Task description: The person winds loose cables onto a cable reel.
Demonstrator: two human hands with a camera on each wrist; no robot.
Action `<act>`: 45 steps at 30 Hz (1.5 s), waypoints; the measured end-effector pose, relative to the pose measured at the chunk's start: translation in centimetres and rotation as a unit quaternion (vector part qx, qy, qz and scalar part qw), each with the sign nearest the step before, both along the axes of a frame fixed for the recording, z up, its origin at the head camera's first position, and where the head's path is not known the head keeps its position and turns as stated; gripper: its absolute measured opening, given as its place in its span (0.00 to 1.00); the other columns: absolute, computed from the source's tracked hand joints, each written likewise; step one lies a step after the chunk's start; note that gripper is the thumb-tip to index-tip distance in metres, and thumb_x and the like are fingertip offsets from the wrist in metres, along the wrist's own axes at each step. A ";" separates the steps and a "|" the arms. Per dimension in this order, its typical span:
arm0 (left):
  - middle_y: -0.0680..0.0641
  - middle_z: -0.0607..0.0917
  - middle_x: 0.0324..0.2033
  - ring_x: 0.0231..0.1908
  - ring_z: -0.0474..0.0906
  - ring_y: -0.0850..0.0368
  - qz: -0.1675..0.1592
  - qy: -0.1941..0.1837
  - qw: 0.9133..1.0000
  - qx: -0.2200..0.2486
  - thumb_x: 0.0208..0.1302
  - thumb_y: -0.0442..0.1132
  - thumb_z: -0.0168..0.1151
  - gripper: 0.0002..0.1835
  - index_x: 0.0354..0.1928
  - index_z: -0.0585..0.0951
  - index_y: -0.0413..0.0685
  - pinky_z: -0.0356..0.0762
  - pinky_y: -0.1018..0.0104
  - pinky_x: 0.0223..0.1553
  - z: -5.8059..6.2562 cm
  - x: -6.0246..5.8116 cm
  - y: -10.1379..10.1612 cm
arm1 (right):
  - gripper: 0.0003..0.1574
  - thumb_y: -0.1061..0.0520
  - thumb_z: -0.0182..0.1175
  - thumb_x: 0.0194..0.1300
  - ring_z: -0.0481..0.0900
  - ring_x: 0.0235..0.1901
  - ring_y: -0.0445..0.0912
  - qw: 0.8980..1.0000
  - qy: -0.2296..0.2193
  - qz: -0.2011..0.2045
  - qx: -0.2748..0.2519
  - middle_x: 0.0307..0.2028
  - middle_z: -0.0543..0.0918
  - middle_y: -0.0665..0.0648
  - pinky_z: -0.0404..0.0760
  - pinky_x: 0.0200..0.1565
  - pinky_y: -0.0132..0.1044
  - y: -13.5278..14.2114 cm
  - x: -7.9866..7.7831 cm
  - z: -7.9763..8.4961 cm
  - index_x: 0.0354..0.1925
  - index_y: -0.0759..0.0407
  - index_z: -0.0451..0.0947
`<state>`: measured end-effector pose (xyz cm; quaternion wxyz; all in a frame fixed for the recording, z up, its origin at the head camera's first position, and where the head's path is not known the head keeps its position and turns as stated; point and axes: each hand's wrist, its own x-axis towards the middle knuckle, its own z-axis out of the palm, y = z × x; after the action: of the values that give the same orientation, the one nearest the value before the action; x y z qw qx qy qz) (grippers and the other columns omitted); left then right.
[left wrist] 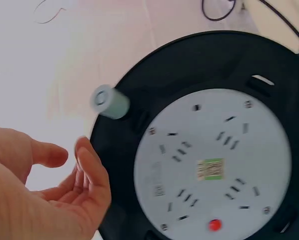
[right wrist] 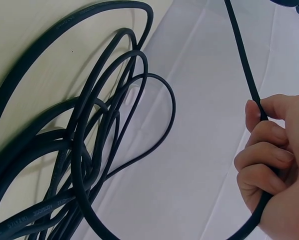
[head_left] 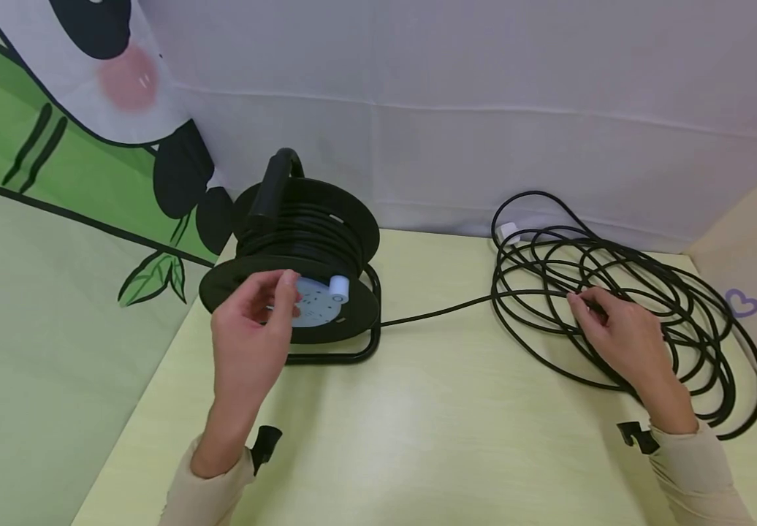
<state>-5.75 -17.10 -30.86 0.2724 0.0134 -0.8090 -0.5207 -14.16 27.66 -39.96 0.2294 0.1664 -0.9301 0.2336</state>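
A black cable reel (head_left: 360,310) stands on its tube frame toward the left, with cable wound round its drum. Its front carries a pale round socket panel (left wrist: 184,165) and a small white crank knob (left wrist: 109,102). My left hand (head_left: 253,321) hovers before that face, thumb and fingers apart with nothing between them, below the knob in the left wrist view. To the right, my right hand (head_left: 622,336) grips the black cable (right wrist: 247,70), fingers curled round it and thumb against the forefinger. From there the cable runs across to the reel's base.
Loose cable loops (right wrist: 78,175) lie heaped at the table's right side, around and behind my right hand. A white plug (head_left: 508,234) sits at the heap's back left. Behind the table (head_left: 431,431) hangs a pale cloth (head_left: 444,161); printed cloth covers the left.
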 end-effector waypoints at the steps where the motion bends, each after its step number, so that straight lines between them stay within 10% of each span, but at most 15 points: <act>1: 0.40 0.86 0.32 0.29 0.82 0.59 -0.003 -0.008 1.000 0.002 0.76 0.41 0.61 0.13 0.46 0.85 0.36 0.79 0.74 0.31 -0.3 -0.1 0.1 | 0.12 0.52 0.62 0.74 0.55 0.12 0.40 1.000 0.000 0.000 0.001 0.14 0.65 0.45 0.54 0.18 0.34 0.0 0.0 -0.1 0.42 0.61 0.83; 14: 0.38 0.85 0.29 0.27 0.83 0.53 -0.070 -0.095 0.992 0.048 0.74 0.54 0.62 0.22 0.38 0.86 0.39 0.83 0.67 0.30 -2.8 -1.8 1.5 | 0.10 0.53 0.66 0.70 0.53 0.14 0.36 1.000 0.023 0.004 0.009 0.15 0.64 0.44 0.51 0.18 0.33 0.0 0.1 -0.7 0.37 0.60 0.83; 26: 0.42 0.84 0.29 0.27 0.83 0.54 -0.170 -0.135 0.964 0.151 0.81 0.44 0.52 0.22 0.43 0.85 0.30 0.83 0.69 0.31 -3.2 -2.8 2.2 | 0.11 0.52 0.66 0.70 0.53 0.14 0.35 0.998 0.055 0.023 0.008 0.14 0.63 0.43 0.51 0.17 0.32 -0.1 0.1 -0.8 0.35 0.59 0.83; 45: 0.36 0.84 0.32 0.29 0.82 0.51 -0.172 -0.180 0.951 0.185 0.79 0.40 0.56 0.16 0.44 0.83 0.30 0.83 0.69 0.32 -5.2 -2.9 3.8 | 0.09 0.56 0.64 0.73 0.52 0.12 0.34 0.999 0.026 0.020 -0.008 0.14 0.62 0.43 0.50 0.15 0.31 1.8 0.6 -0.4 0.41 0.62 0.83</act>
<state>-8.67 -13.31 -36.06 0.0212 0.0182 -0.7245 -0.6887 -13.60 29.43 -40.31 0.2497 0.1892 -0.9185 0.2411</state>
